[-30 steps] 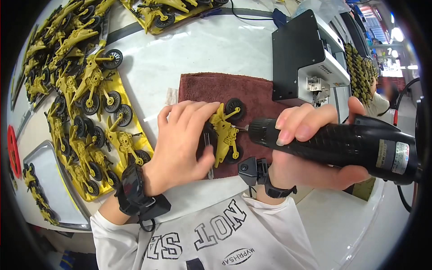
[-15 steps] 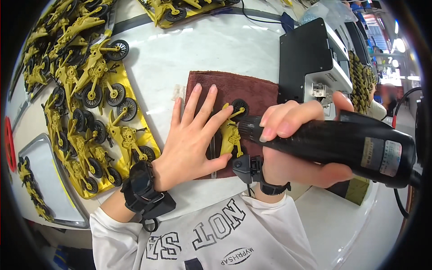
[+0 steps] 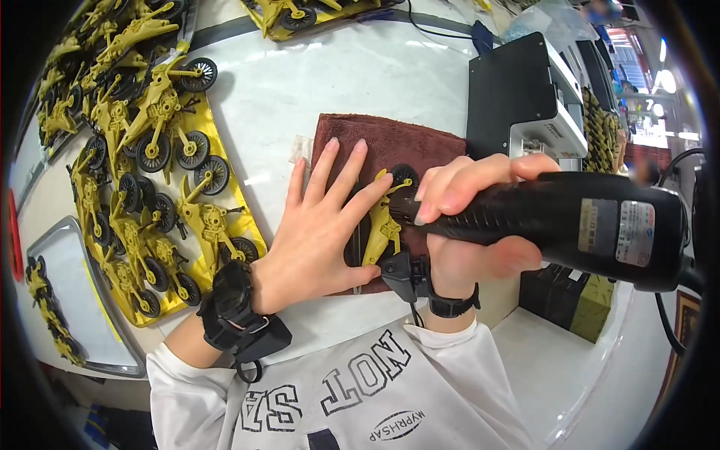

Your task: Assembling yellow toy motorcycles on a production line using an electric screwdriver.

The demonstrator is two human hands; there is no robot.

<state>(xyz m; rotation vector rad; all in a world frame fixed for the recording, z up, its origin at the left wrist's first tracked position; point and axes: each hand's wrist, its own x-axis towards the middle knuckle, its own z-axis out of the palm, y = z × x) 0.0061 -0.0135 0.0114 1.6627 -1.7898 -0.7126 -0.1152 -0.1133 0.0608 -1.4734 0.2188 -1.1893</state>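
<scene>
Toy motorcycles (image 3: 204, 219) fill yellow tray (image 3: 214, 137); left fingers (image 3: 347, 172), spread wide, touch another motorcycle (image 3: 382, 231); right fingers (image 3: 466, 182) wrap black power screwdriver (image 3: 551, 217).

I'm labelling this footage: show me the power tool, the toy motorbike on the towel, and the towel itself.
Power tool (image 3: 551, 217): head view, on its black casing.
Toy motorbike (image 3: 381, 232): head view, on its yellow body.
Towel (image 3: 412, 139): head view, on its bare upper part.

My left grip (image 3: 311, 232) is spread palm down, fingers (image 3: 321, 169) fanned apart and pointing away from me, thumb (image 3: 364, 276) stretched toward my right; my right grip (image 3: 456, 259) is curled round, its fingers bent, both forearms (image 3: 182, 345) angling forward
</scene>
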